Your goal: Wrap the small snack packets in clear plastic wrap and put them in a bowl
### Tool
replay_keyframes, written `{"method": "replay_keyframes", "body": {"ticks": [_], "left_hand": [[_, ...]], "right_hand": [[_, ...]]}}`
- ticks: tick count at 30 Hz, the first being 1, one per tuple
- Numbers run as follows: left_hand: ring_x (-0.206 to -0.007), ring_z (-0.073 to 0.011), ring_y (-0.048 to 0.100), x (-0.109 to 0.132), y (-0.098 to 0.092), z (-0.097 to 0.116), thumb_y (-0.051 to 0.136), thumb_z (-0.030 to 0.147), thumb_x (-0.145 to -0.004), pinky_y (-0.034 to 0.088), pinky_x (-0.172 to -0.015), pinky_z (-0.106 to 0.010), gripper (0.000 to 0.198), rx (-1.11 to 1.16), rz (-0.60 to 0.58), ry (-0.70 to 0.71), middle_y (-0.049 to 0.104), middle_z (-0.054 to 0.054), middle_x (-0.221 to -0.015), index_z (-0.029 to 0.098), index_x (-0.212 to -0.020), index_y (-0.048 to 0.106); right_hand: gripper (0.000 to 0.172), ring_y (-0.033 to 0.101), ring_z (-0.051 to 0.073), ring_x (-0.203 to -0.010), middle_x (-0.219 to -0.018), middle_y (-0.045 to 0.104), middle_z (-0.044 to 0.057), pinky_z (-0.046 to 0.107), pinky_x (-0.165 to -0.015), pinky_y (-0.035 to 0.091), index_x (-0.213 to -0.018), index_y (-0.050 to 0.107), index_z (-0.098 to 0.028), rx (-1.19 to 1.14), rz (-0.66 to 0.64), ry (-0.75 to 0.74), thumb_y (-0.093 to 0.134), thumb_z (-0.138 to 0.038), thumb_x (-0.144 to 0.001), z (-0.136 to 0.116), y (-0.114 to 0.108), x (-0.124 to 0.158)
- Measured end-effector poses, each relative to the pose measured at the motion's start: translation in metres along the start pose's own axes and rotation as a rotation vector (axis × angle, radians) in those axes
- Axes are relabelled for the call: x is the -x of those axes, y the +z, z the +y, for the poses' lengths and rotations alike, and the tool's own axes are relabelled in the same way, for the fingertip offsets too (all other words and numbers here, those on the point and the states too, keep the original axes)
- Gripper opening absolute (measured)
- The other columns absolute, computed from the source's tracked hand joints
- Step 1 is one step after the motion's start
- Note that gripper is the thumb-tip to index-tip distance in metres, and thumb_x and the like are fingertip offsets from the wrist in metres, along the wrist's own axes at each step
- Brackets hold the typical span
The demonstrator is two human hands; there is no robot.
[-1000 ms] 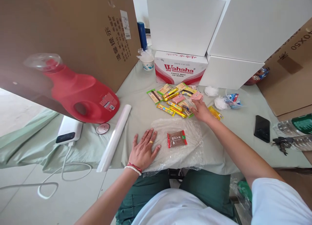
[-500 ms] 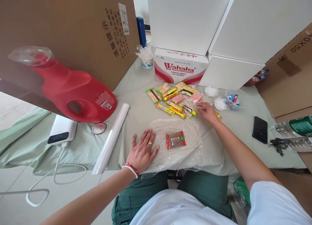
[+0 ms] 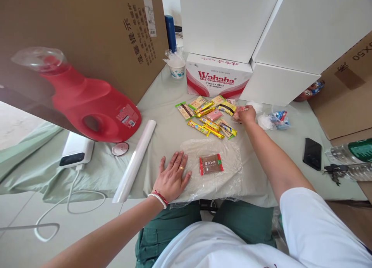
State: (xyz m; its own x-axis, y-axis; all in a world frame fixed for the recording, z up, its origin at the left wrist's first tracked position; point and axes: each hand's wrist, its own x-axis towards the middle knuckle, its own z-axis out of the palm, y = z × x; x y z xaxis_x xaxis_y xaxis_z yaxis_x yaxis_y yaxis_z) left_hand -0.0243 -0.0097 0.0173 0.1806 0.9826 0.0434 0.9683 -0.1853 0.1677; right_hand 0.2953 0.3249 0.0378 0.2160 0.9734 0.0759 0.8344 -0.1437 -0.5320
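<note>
My left hand lies flat, fingers spread, at the left edge of a clear plastic sheet near the table's front. On that sheet rests a brown packet with red ends. Farther back, my right hand closes its fingers on a pink packet at the right side of a snack pile. Yellow sticks, another pink packet and a green-edged packet lie in that pile. Part of the held packet is hidden by my fingers.
A red jug, a white plastic roll and a power bank are on the left. Behind the snacks stands a Wahaba-style printed carton. To the right are crumpled plastic, a phone, keys and bottles.
My right hand has moved up and back to the pink packet at the pile's right side, and that packet has shifted slightly right. My left hand stays flat in its place.
</note>
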Motion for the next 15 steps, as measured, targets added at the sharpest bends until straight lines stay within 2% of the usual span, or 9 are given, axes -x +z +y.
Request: {"method": "replay_keyframes", "body": {"ticks": [3,4,7,9,12,15], "left_hand": [[-0.158,-0.0307,0.032,0.000,0.000,0.000,0.036,0.049,-0.105,0.006,-0.131,-0.062,0.064,0.006,0.013,0.004,0.035,-0.011,-0.169,0.022,-0.162,0.039],[-0.158,-0.0308,0.032,0.000,0.000,0.000,0.036,0.048,-0.105,0.006,-0.131,-0.062,0.063,0.008,0.017,0.005,0.035,-0.011,-0.169,0.021,-0.162,0.039],[-0.157,-0.0307,0.034,0.001,0.000,-0.001,0.037,0.048,-0.104,0.006,-0.131,-0.061,0.062,0.011,0.033,0.011,0.037,-0.012,-0.168,0.022,-0.160,0.042],[-0.156,-0.0310,0.035,0.001,0.001,-0.001,0.039,0.047,-0.104,0.006,-0.131,-0.061,0.061,0.010,0.051,0.018,0.039,-0.012,-0.168,0.022,-0.160,0.044],[-0.155,-0.0315,0.037,0.001,0.003,-0.002,0.040,0.047,-0.104,0.007,-0.131,-0.061,0.061,0.003,0.079,0.033,0.041,-0.012,-0.166,0.021,-0.159,0.044],[-0.155,-0.0319,0.038,0.002,0.004,-0.003,0.040,0.046,-0.105,0.008,-0.130,-0.062,0.061,-0.007,0.091,0.043,0.041,-0.013,-0.166,0.019,-0.159,0.044]], "right_hand": [[0.054,0.069,0.024,-0.097,-0.120,0.068,0.017,0.033,-0.081,0.056,-0.141,0.051,-0.010,-0.138,0.034,0.085,0.050,-0.033,-0.092,0.021,-0.021,0.007],[0.053,0.069,0.022,-0.094,-0.116,0.069,0.015,0.032,-0.081,0.056,-0.140,0.052,-0.010,-0.232,0.003,0.083,0.053,-0.032,-0.091,0.028,-0.029,0.011],[0.055,0.067,0.019,-0.086,-0.101,0.070,0.008,0.031,-0.081,0.055,-0.135,0.058,-0.013,-0.483,-0.235,-0.019,0.064,-0.030,-0.083,0.044,-0.044,0.020],[0.053,0.065,0.019,-0.083,-0.094,0.069,0.005,0.032,-0.080,0.054,-0.130,0.063,-0.015,-0.454,-0.298,-0.080,0.067,-0.028,-0.079,0.047,-0.046,0.019],[0.040,0.063,0.021,-0.084,-0.092,0.070,0.007,0.036,-0.082,0.053,-0.118,0.069,-0.014,-0.225,-0.135,-0.108,0.062,-0.030,-0.082,0.035,-0.035,0.007],[0.038,0.061,0.028,-0.100,-0.105,0.072,0.013,0.043,-0.096,0.049,-0.117,0.071,-0.012,-0.013,-0.014,-0.211,0.054,-0.030,-0.088,0.009,-0.014,-0.009]]}}
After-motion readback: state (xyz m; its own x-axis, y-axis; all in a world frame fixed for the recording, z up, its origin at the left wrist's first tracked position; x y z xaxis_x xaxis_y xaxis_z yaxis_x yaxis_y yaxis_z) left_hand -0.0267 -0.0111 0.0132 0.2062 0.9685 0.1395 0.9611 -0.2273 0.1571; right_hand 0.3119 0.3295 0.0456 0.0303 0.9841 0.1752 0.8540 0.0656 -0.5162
